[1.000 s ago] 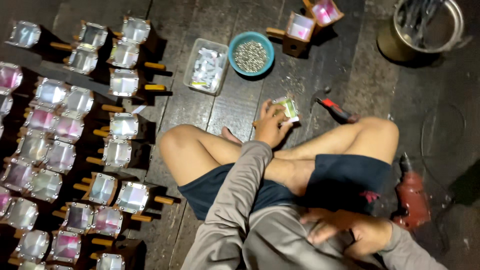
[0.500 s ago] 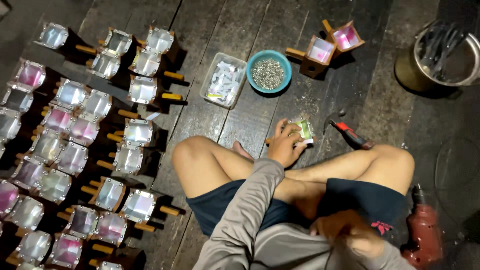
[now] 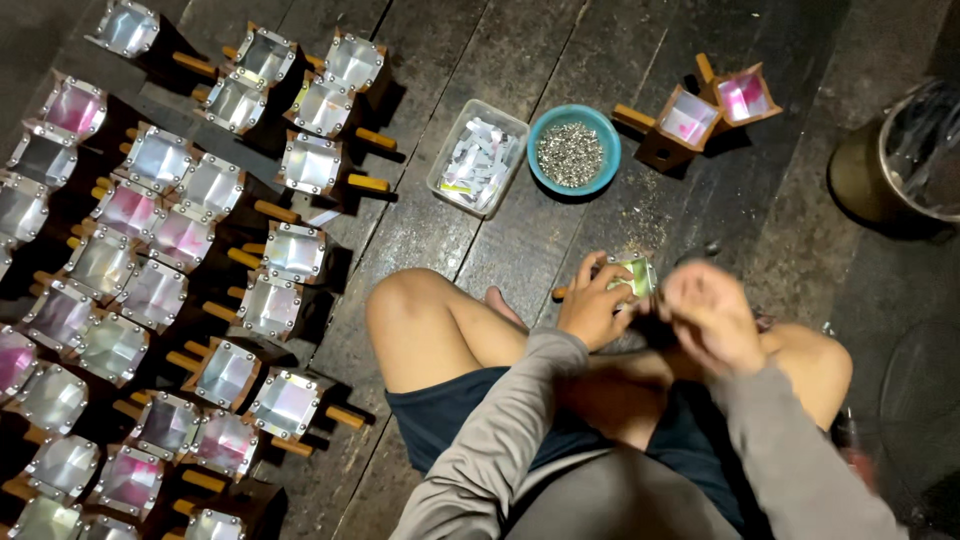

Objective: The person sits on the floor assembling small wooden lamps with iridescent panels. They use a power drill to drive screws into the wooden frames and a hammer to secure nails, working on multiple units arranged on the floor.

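Wooden box (image 3: 630,275) clasped by left hand (image 3: 592,308); right hand (image 3: 712,318) touching.

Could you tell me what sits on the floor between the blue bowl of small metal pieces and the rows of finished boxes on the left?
In the head view, a clear plastic tub of small white pieces sits between the blue bowl and the rows of boxes.

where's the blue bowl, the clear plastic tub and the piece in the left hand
blue bowl (image 3: 603,125): head view, on its right rim.
clear plastic tub (image 3: 441,172): head view, on its left wall.
small square piece (image 3: 634,275): head view, on its shiny face, held by the left hand (image 3: 592,305).
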